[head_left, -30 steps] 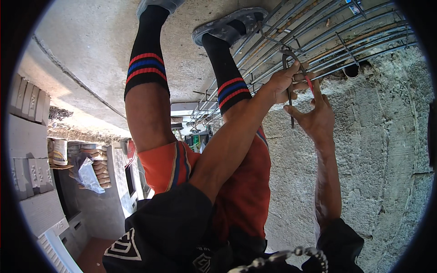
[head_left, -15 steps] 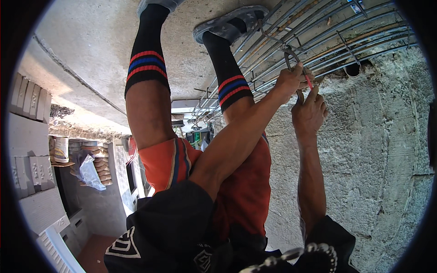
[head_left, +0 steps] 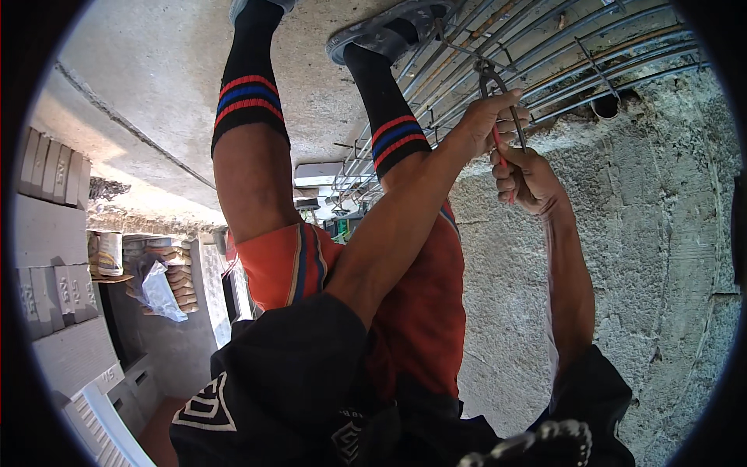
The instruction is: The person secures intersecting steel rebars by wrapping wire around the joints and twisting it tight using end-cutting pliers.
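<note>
Step in hand: tying rebar (head_left: 545, 47) with wire, by the look of it; pincers (head_left: 498, 97) set at a crossing of the bars beside the concrete edge.
Left hand (head_left: 486, 121): fingers wrapped around the upper part of the pincers' handles, close below the head.
Right hand (head_left: 529, 179): just beneath the left, curled into a fist on the lower, red-tipped ends of the handles.
Pincers: upright in the picture, dark head against a thin wire (head_left: 467, 50) that runs slantwise over the bars; whether the head bites the wire cannot be told, too small.
Rebar: long parallel bars with cross ties, lying along the top right, between the slab (head_left: 156, 101) and the rough concrete (head_left: 638, 257).
Feet: one shoe (head_left: 389, 27) planted just beside the bars, close to the pincers; striped socks (head_left: 393, 132) above.
Surroundings: stacked blocks (head_left: 47, 226) at far left, a bucket (head_left: 105, 253) and bags well apart from the work.
Next move, as a judgement: likely calls for a firm squeeze with both hands and a twist of the head to draw the wire tight round the crossing, without snapping it; head needs to stay square on the wire, shoe kept clear of the swing.
Risk, as a judgement: thin wire may slip from the head if the grip loosens.
</note>
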The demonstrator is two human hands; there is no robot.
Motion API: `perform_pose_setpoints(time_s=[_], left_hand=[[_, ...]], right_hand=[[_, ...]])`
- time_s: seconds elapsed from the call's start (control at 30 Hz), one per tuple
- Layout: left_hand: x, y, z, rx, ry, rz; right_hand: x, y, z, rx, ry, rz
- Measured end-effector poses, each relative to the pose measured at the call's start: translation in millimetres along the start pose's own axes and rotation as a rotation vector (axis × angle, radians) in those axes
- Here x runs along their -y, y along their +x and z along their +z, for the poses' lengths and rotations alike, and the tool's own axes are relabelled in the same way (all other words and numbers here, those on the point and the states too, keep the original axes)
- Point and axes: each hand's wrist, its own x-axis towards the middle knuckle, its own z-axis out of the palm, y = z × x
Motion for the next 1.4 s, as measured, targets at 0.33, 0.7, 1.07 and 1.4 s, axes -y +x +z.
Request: perform_pose_setpoints(time_s=[0.33, 0.7, 1.07, 1.4], left_hand=[[-8, 6, 17, 0.003, -0.183, -0.045], [-5, 9, 16, -0.098, -0.089, 0.025], [-19, 5, 21, -0.130, -0.026, 0.001], [-16, 14, 22, -0.343, 0.175, 0.138]], right_hand=[[7, -22, 20, -0.375, -0.889, -0.349], [-9, -12, 49, -0.860, -1.400, -0.230], [-52, 13, 0, 0.555, 0.806, -0.195], [-18, 9, 56, -1.033, -1.353, -0.484]])
